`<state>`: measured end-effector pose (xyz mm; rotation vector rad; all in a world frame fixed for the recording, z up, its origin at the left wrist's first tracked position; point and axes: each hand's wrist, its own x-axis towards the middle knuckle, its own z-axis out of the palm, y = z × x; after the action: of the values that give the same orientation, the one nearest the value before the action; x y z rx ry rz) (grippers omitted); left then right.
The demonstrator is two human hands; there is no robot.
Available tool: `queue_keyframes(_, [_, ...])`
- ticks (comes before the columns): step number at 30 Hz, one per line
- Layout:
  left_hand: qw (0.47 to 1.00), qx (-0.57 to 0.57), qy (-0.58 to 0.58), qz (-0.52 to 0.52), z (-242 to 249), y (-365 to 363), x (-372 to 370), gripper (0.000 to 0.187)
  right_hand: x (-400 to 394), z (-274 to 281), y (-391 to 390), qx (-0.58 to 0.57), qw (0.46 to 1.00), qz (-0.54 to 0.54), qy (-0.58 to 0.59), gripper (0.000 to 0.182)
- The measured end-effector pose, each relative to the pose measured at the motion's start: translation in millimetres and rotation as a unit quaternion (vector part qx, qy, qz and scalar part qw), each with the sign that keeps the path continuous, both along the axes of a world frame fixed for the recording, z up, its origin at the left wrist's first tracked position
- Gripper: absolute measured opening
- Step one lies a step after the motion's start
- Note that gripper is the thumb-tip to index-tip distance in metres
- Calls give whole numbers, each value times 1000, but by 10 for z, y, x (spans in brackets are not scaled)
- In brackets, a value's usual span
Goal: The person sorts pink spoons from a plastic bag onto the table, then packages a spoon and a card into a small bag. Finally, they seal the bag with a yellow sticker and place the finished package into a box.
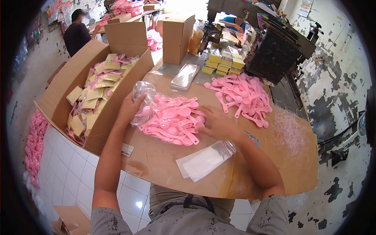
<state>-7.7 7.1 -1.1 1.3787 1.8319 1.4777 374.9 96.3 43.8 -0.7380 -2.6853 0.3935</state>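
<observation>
My left hand (pixel 129 107) grips the edge of a clear plastic bag (pixel 143 98) from which pink plastic spoons spill. Just right of it lies the spilled heap of pink spoons (pixel 170 119) on the cardboard tabletop (pixel 164 156). My right hand (pixel 215 123) rests on the right side of that heap, fingers spread over the spoons. A stack of empty clear sleeves (pixel 203 160) lies below my right forearm.
A second pile of pink spoons (pixel 241 96) lies at the far right. An open carton (pixel 94 98) of packed yellow-card packets stands at left. More clear sleeves (pixel 185 76), yellow card stacks (pixel 223 64), a closed box (pixel 178 37) and a dark machine (pixel 274 55) are behind. A person (pixel 76 35) works far left.
</observation>
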Motion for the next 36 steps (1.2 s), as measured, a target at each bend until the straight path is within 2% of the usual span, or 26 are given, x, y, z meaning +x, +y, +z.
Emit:
queue_keyframes(2, [1000,1,1,3,-5,-7,-19,50,-89,-77,2,1,1000,8,-27,62])
queue_keyframes(5, [1000,-5,9,11,-79,18,-68,51,-90,217,-41,-94,992,-25,-85,55])
queue_keyframes(8, [1000,-16,21,8,6,-1,-4,52,26,50,167,-146,986,-10,-82,48])
queue_keyframes(15, [999,-13,32,15,-40,3,-26,51,139,-78,134,-82,992,-30,-95,34])
queue_keyframes(19, [997,50,49,15,-122,72,-28,50,241,-89,166,-77,990,-47,-107,33])
queue_keyframes(20, [999,19,44,16,-138,75,-58,51,254,-74,158,-71,990,-46,-109,33])
queue_keyframes(22, [998,-44,34,19,-29,18,-28,52,275,-70,138,-87,991,-55,-83,33])
queue_keyframes(26, [999,10,36,15,-48,21,-2,54,440,-18,319,-49,998,-38,-31,31])
queue_keyframes(29, [998,21,53,26,-131,46,-34,55,540,316,503,-65,985,-132,93,30])
queue_keyframes(31, [998,-10,55,17,1,-5,16,55,759,214,983,97,971,-150,156,30])
queue_keyframes(34, [998,8,58,20,-70,28,-11,55,892,351,1161,175,937,-276,122,32])
queue_keyframes(36, [998,30,54,28,-125,45,-10,55,880,308,1019,265,926,-259,68,38])
